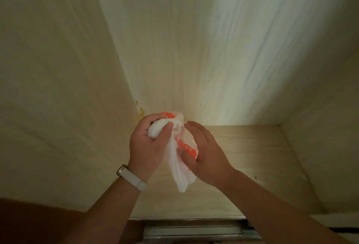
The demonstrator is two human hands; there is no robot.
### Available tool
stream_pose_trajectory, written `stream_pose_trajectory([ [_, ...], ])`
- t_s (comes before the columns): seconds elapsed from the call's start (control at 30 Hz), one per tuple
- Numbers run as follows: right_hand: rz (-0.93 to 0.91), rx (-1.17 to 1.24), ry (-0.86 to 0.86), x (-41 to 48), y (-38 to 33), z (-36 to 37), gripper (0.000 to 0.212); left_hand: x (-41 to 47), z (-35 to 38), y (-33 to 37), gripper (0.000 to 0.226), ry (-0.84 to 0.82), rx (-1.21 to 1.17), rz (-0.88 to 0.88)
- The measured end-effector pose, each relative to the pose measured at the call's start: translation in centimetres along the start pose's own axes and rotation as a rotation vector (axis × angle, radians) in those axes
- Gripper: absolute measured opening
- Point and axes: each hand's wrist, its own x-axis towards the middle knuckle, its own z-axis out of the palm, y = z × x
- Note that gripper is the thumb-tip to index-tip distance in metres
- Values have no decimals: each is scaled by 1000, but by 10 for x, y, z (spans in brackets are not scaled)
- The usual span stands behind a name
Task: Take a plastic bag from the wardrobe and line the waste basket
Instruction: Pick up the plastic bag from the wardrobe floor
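A crumpled white plastic bag (179,172) with orange print is held over the wardrobe shelf (252,156). My left hand (147,142) grips its bunched upper part, thumb pressed on the white wad. My right hand (206,154) holds the bag from the right, fingers curled into its folds near the orange patch. A loose tail of the bag hangs down between my wrists. The waste basket is not in view.
I look into a pale wooden wardrobe compartment with a back panel (194,49), a left side wall (58,88) and a right side wall (330,127). A metal sliding-door track (194,230) runs along the front edge below the shelf. A white watch band (134,177) sits on my left wrist.
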Motion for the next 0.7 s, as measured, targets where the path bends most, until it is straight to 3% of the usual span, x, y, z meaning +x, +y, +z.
stream_pose_trajectory([
  [0.3, -63, 168, -78, -8, -17, -23, 74, -28, -5, 59, 13, 85, -22, 49],
  [0.47, -103, 254, -167, -16, -16, -46, 75, -49, 6, 93, 11, 222, 148, 127],
  [0.7, -221, 334, -329, -38, -16, -66, 69, -96, 18, 131, 8, 414, 273, 105],
])
